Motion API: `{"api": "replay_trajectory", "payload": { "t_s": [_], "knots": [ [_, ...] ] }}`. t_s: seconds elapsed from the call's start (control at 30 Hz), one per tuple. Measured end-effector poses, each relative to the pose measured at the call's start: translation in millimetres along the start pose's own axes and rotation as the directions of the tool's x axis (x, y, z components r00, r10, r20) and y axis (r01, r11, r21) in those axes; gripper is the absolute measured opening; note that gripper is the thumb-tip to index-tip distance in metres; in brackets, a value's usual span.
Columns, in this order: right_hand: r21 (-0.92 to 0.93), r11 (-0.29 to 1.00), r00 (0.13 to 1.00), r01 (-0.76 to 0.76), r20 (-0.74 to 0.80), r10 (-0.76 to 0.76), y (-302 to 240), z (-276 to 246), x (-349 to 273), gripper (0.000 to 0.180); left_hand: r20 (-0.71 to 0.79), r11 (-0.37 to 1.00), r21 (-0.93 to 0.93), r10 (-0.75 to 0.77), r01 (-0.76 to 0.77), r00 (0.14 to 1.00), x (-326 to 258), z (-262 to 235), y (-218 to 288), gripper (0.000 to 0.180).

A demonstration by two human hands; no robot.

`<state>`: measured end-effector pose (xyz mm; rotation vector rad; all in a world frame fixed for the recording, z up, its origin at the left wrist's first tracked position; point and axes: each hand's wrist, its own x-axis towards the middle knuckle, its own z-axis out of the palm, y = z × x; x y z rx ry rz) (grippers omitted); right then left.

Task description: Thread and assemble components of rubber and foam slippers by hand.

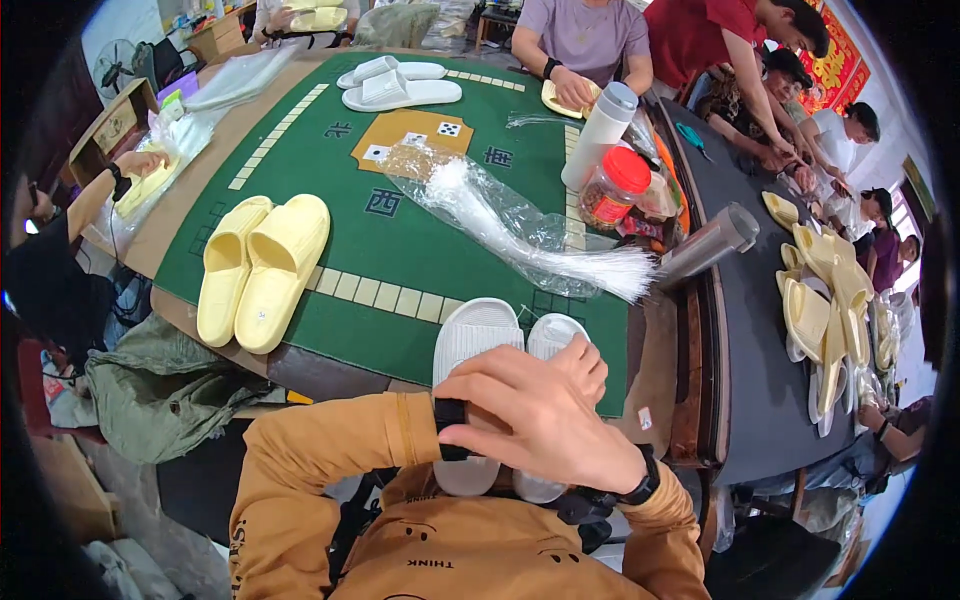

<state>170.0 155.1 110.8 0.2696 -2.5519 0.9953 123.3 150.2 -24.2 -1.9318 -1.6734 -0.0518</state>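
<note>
My right hand [545, 415] reaches across my left wrist, its thumb and fingertips closing on the black wristband [450, 416] there. Behind it, my left hand [585, 370] shows only loosely curled fingers; nothing is seen in them, and its palm is hidden. Under both hands lies a pair of white slippers at the table's near edge. The left slipper [478, 328] has a ridged strap; the right slipper [556, 333] is mostly covered by my hands. To their left rests a pale yellow pair of slippers [283, 265], side by side.
A plastic bag of white strands [490, 220] crosses the green table mat [300, 165]. White slippers [395, 85] sit at the far side. A red-lidded jar [612, 190], white bottle [602, 130] and grey tumbler [710, 245] stand right. Yellow slippers [825, 300] pile on a dark table; people work around.
</note>
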Motion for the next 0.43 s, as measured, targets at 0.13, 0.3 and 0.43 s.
{"api": "replay_trajectory", "payload": {
  "t_s": [0.13, 0.3, 0.43],
  "knots": [
    [0.072, 0.996, 0.995, -0.049, 0.092, 0.042, 4, -3, 6, 0.029, 0.273, 0.985, 0.154, 0.030, -0.075, 0.962, -1, 13, 12, 0.064],
    [-0.032, 0.997, 0.992, -0.075, 0.102, 0.078, 13, -2, -6, 0.023, -0.074, 0.927, -0.374, -0.013, -0.015, 0.997, 6, 30, 27, 0.070],
    [0.017, 0.998, 0.988, -0.058, 0.147, 0.055, 4, -2, 4, 0.019, -0.510, 0.523, -0.849, -0.778, -0.071, 0.367, 53, 52, 108, 0.079]
  ]
}}
